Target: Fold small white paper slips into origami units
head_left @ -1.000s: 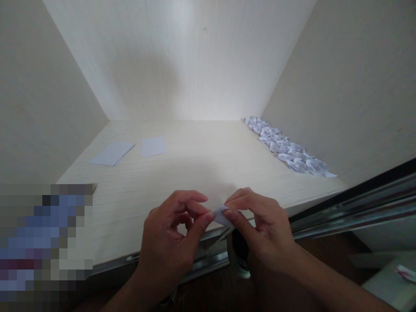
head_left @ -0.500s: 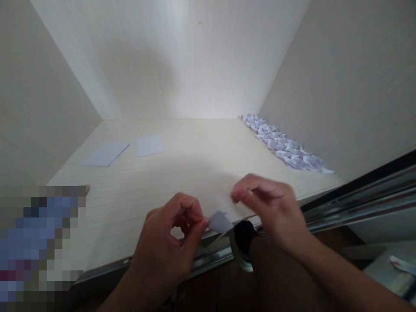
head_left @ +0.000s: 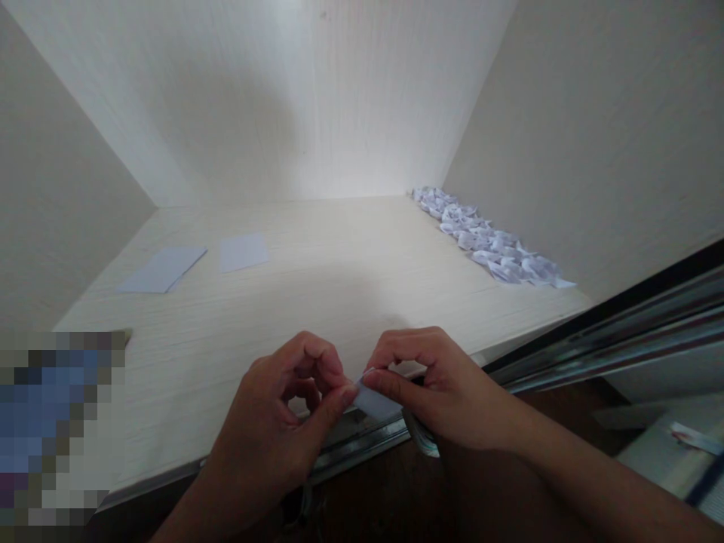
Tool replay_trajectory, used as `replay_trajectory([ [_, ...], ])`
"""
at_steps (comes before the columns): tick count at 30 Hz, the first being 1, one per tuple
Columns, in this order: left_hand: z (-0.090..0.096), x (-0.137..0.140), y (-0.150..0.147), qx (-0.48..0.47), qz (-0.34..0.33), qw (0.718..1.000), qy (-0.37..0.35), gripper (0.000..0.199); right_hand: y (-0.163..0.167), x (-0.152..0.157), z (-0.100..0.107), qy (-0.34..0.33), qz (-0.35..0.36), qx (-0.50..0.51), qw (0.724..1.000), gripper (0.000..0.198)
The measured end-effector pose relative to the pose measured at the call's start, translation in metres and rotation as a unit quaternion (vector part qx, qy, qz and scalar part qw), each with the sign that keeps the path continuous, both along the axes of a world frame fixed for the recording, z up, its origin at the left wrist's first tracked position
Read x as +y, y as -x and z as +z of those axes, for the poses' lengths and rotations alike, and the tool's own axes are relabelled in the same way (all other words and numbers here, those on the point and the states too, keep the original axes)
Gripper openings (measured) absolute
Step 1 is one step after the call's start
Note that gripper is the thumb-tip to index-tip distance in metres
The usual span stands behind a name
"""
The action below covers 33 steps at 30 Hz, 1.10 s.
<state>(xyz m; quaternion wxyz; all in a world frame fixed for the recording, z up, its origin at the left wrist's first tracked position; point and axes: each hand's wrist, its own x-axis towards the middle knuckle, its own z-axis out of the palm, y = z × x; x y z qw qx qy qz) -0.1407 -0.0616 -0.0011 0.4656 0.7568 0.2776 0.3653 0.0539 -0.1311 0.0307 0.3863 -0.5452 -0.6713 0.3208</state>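
A small folded piece of white paper [head_left: 378, 403] is held over the front edge of the pale wooden shelf [head_left: 317, 302]. My left hand [head_left: 299, 407] is closed, pinching the paper's left corner between thumb and fingertips. From the other side my right hand [head_left: 427, 377] grips its upper edge, thumb in front and fingers behind. Part of the paper is hidden by the fingers. Toward the back left lie a stack of white paper sheets [head_left: 164, 270] and a single white square of paper [head_left: 244, 253].
Along the right wall runs a row of folded white paper pieces [head_left: 486, 241]. A blurred-out flat object [head_left: 56, 422] lies at the front left. A metal track [head_left: 362, 445] borders the shelf's front, and a shoe [head_left: 421, 437] shows below it.
My right hand has moved left and down and now pinches the paper, which it was apart from before. My left hand keeps its hold. The view has shifted slightly.
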Motion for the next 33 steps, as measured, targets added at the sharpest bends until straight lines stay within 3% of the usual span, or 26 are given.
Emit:
replay_trajectory([
  [6,0.000,0.004,-0.004,-0.043,0.024,0.998,0.032,0.010,-0.002,0.001,-0.007,-0.049,-0.021,0.030,0.998,0.021],
  [12,-0.002,-0.001,-0.003,-0.044,0.058,0.997,0.008,0.011,0.002,0.002,-0.007,-0.067,-0.048,0.058,0.995,0.016],
  [17,-0.002,-0.004,-0.004,-0.051,0.069,0.995,0.049,0.011,0.007,0.004,-0.008,-0.079,-0.069,0.066,0.992,0.017],
  [25,-0.001,0.002,-0.006,-0.076,0.031,0.988,0.134,0.017,0.014,0.007,-0.012,-0.093,-0.089,0.079,0.989,0.018],
  [33,-0.004,0.000,-0.009,-0.085,0.018,0.984,0.155,0.014,0.017,0.012,-0.014,-0.095,-0.112,0.101,0.984,0.021],
])
